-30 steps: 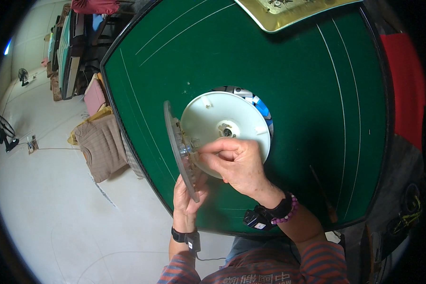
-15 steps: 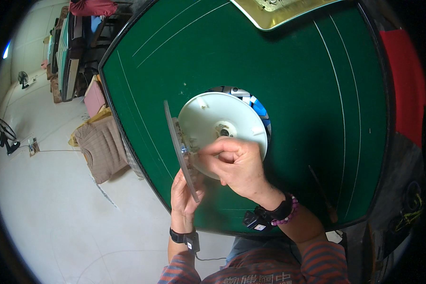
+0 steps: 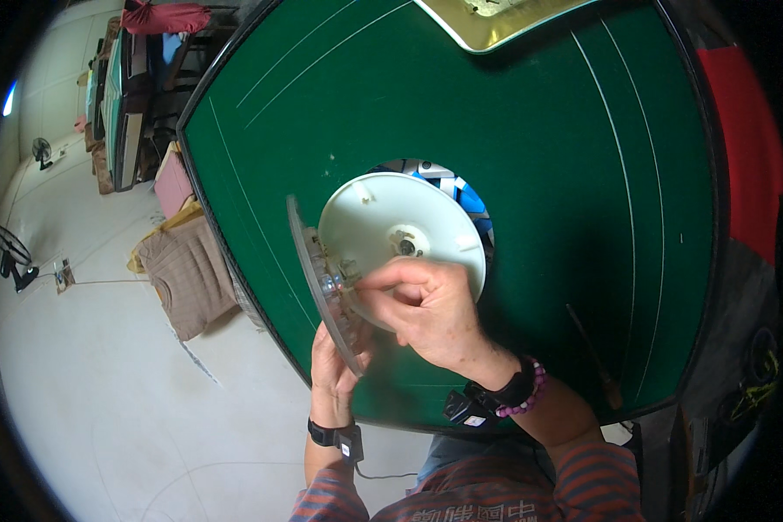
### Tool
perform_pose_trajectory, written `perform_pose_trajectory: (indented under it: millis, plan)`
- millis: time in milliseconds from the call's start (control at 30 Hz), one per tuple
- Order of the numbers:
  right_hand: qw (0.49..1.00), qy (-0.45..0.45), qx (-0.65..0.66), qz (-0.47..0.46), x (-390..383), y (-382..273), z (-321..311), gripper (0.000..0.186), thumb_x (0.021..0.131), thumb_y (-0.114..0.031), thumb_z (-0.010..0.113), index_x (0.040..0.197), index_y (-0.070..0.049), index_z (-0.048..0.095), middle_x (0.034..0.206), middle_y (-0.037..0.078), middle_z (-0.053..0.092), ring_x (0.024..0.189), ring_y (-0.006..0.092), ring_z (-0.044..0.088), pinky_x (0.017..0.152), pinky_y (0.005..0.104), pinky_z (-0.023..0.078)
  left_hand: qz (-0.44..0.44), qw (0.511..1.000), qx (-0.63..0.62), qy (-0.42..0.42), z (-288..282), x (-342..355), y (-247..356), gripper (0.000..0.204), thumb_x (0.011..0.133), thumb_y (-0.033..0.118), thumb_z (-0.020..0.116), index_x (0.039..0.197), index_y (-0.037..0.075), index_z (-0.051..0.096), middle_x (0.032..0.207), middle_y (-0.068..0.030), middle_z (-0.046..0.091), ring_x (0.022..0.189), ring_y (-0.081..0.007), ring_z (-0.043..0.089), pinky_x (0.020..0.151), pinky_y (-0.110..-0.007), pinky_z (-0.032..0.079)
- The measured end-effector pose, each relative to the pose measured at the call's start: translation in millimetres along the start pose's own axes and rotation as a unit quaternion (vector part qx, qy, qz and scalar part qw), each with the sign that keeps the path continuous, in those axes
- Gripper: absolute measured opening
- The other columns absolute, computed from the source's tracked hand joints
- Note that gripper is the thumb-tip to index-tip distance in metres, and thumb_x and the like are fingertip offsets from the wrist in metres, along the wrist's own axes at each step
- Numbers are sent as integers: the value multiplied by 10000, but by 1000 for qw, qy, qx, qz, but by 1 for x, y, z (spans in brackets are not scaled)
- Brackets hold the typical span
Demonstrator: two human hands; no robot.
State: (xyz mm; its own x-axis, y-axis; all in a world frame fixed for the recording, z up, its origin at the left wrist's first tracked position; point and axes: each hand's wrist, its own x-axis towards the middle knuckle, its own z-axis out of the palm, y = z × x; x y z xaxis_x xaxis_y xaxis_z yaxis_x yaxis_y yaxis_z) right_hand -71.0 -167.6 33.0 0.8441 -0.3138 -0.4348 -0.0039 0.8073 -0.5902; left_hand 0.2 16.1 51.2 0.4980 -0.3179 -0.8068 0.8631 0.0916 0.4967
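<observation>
White round disc (image 3: 400, 239) held by both hands over green table (image 3: 531, 130).

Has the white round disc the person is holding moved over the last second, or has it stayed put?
No. The white disc still hangs over the same round opening in the green table, with both hands in the same grip.

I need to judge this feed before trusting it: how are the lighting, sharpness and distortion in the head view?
Head view: even, soft light with no hard shadows; the green table bows strongly toward the rim from the fisheye lens; corners are black. The white disc is bright, its surface detail washed out. The right hand and left hand look sharp; the clear part they hold is hard to read.
</observation>
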Motion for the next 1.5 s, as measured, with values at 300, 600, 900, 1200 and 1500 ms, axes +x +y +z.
perform_pose_trajectory:
  millis: [300,600,900,1200,1500]
  plan:
    - [1000,-13,-4,-15,-2,-7,1,83,865,43,608,932,67,651,820,28,618,659,48,602,518,198,462,11,999,33,36,4,0,3,391,897,239,648,1239,99,520,918,7,603,757,-123,601,509,-223,505]
    - [961,60,-179,-202,-7,3,-3,125,875,40,602,988,49,655,960,40,589,688,66,592,500,191,450,44,985,164,-10,9,6,11,503,860,375,685,1201,55,500,919,-4,613,675,-65,579,464,-173,425]
    - [990,-81,-11,116,-22,-42,-29,593,987,-502,361,1129,31,578,1018,102,657,903,162,639,742,292,535,139,946,294,-20,15,-1,39,344,934,279,604,1145,29,501,939,-23,627,698,-56,564,498,-186,427]
    - [986,54,-133,87,-28,-41,-9,217,855,-67,664,1035,53,661,933,100,704,836,127,648,770,271,523,163,919,355,-45,25,-7,46,308,946,182,566,1191,18,477,959,-16,609,714,-48,542,515,-190,429]
    - [979,80,-165,93,-33,-41,-8,235,854,-131,677,1012,43,672,949,106,710,852,132,654,760,270,519,148,953,254,-72,27,-8,46,438,916,268,634,1230,-1,491,1018,-32,640,805,-88,603,676,-220,503]
